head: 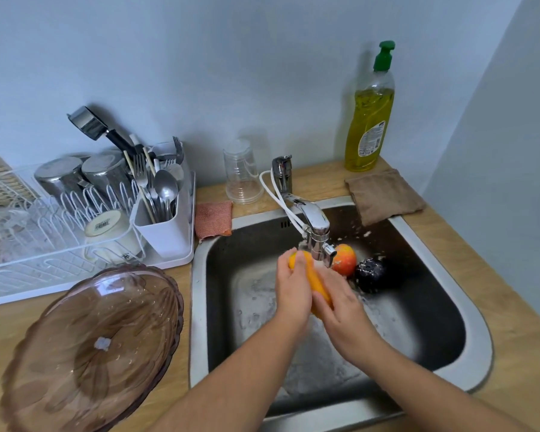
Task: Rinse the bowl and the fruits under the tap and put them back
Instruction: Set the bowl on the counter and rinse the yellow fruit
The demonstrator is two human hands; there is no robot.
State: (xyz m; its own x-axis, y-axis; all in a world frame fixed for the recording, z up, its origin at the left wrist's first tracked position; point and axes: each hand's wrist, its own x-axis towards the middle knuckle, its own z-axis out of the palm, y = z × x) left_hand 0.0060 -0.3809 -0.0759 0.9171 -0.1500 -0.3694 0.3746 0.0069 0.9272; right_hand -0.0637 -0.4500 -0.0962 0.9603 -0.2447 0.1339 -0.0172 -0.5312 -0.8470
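The brownish glass bowl (91, 347) sat on the counter just left of the sink (197, 307). Over the basin, the left hand (292, 291) and right hand (340, 310) clasped an orange-yellow fruit (317, 282) under the running tap (309, 219), fingers pressed together around it. Behind lay a red apple (345, 260) and a dark fruit (371, 274).

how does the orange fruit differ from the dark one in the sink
The orange fruit is elongated and bright; the dark fruit is round, near black. The left hand and right hand hold the orange fruit under the tap; the dark fruit lies untouched on the sink floor. Both are wet.
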